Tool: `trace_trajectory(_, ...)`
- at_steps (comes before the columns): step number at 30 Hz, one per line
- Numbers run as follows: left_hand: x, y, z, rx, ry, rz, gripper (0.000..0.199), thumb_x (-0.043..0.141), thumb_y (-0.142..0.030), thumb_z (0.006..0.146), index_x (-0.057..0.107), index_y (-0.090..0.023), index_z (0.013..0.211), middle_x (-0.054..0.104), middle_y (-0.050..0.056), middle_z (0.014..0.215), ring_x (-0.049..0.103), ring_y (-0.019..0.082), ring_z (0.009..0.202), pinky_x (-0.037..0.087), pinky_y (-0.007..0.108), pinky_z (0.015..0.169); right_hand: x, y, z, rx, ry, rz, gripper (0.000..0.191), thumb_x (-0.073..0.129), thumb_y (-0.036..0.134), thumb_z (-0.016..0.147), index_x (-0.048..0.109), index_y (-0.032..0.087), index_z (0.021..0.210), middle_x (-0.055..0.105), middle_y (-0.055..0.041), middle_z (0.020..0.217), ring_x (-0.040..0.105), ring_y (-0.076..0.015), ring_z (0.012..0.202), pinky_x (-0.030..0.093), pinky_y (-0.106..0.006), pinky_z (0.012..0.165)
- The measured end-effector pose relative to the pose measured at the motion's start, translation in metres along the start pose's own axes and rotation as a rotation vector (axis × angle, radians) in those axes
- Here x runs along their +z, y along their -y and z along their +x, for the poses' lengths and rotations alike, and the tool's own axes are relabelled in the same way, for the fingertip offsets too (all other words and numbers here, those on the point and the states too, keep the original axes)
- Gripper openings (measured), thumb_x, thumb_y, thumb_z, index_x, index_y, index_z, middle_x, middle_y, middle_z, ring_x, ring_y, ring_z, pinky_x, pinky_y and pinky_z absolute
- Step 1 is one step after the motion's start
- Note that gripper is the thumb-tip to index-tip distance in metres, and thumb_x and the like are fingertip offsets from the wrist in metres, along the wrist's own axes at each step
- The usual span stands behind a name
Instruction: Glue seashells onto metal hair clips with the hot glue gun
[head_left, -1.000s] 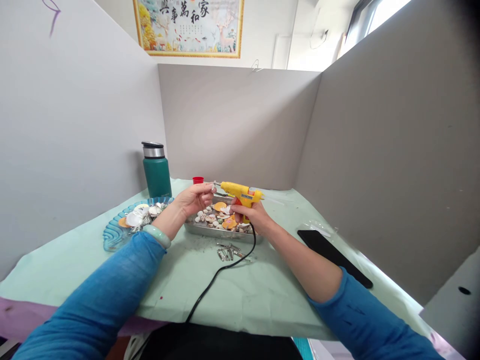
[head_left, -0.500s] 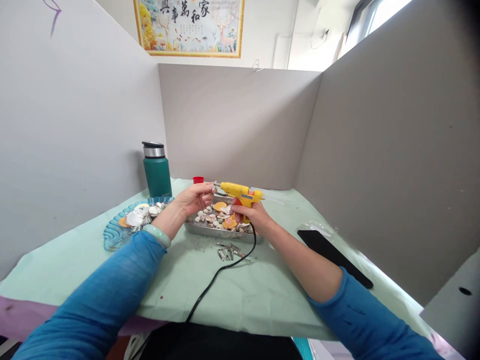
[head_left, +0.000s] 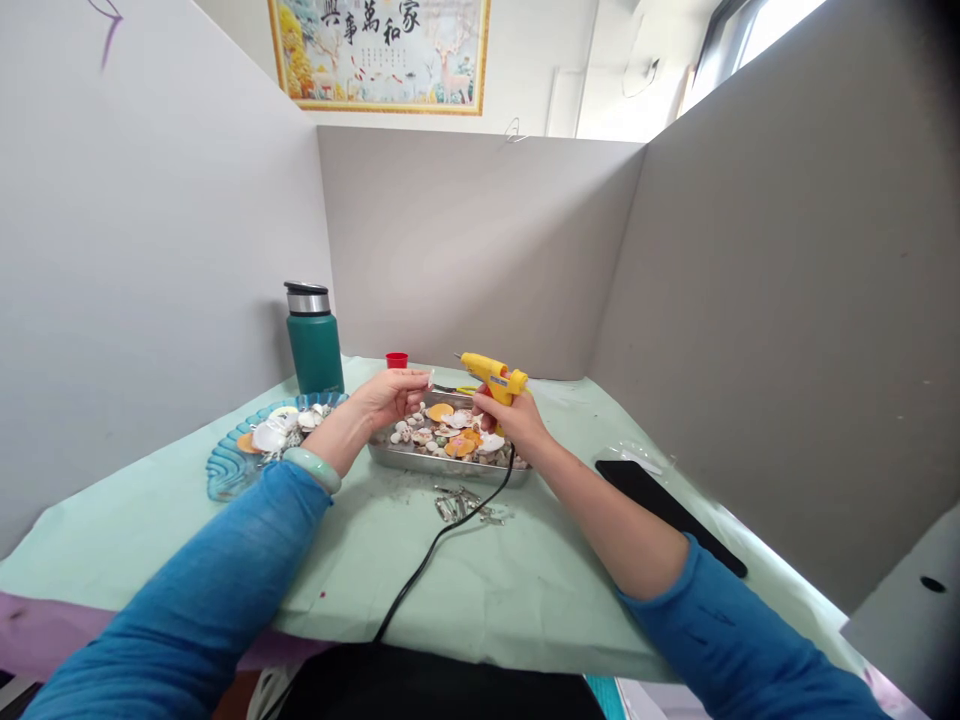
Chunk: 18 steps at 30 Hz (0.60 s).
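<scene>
My left hand (head_left: 394,398) pinches a small whitish piece (head_left: 430,379) between thumb and fingertips, above the left end of a metal tray (head_left: 420,462). The piece looks like a bit of shell, too small to make out fully. Around its handle, my right hand (head_left: 510,415) grips a yellow glue gun (head_left: 489,374), whose nozzle points up and to the left, apart from the piece. Shells in white and orange (head_left: 460,443) fill the tray below both hands. A black cord (head_left: 427,562) runs from the gun toward the table's front edge.
Metal clips (head_left: 454,503) lie in front of the tray. On the left are a blue shell-shaped dish (head_left: 223,470) of shells and a green bottle (head_left: 315,350). A red cup (head_left: 397,360) stands behind the tray; a black flat object (head_left: 671,515) lies right. Grey partitions (head_left: 480,250) surround the table.
My right hand has drawn the glue gun back to the right, and its nozzle has come away from the piece and tilted upward. My left hand has barely moved.
</scene>
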<state>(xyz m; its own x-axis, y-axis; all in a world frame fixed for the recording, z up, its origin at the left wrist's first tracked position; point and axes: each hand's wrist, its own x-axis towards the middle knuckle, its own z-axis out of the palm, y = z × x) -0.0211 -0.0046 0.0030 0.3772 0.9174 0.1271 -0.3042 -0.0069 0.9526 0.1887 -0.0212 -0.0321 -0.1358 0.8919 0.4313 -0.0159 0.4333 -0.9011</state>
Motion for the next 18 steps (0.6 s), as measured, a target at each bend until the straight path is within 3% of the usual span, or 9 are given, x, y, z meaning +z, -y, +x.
trace_trajectory(6, -0.001, 0.007, 0.002, -0.005, -0.137, 0.200, 0.010, 0.071, -0.010, 0.065, 0.061, -0.009, 0.065, 0.055, 0.003, 0.054, 0.041, 0.005, 0.037, 0.034, 0.019, 0.038, -0.011, -0.004, 0.012, 0.022, -0.039, -0.196, 0.016, 0.069, 0.027, 0.065, 0.058, 0.019, 0.074, 0.059, 0.0019, 0.057, 0.051, -0.0104, 0.039, 0.041, -0.023, 0.036)
trace_trajectory(11, 0.003, 0.011, 0.018, -0.049, -0.248, 0.549, 0.014, 0.068, -0.008, 0.066, 0.059, -0.013, 0.056, 0.053, 0.004, 0.043, 0.048, 0.012, 0.036, 0.034, 0.021, 0.038, -0.016, -0.009, 0.015, 0.025, -0.080, -0.393, 0.011, 0.067, 0.025, 0.065, 0.059, 0.020, 0.070, 0.059, 0.0029, 0.055, 0.054, -0.0117, 0.039, 0.040, -0.023, 0.039)
trace_trajectory(14, 0.012, 0.011, 0.037, -0.084, -0.242, 0.712, 0.021, 0.065, -0.003, 0.063, 0.056, -0.014, 0.048, 0.052, 0.002, 0.039, 0.048, 0.012, 0.036, 0.033, 0.021, 0.038, -0.019, -0.007, 0.016, -0.006, -0.100, -0.447, 0.009, 0.065, 0.026, 0.067, 0.060, 0.020, 0.070, 0.060, 0.0020, 0.056, 0.055, -0.0125, 0.042, 0.041, -0.024, 0.042)
trace_trajectory(18, 0.020, 0.011, 0.058, -0.129, -0.245, 0.713, 0.025, 0.063, 0.004, 0.055, 0.054, -0.017, 0.046, 0.041, -0.004, 0.031, 0.037, 0.009, 0.030, 0.023, 0.020, 0.035, -0.023, -0.007, 0.019, -0.025, -0.138, -0.455, 0.005, 0.064, 0.025, 0.066, 0.061, 0.020, 0.069, 0.060, 0.0009, 0.056, 0.056, -0.0138, 0.043, 0.039, -0.024, 0.040)
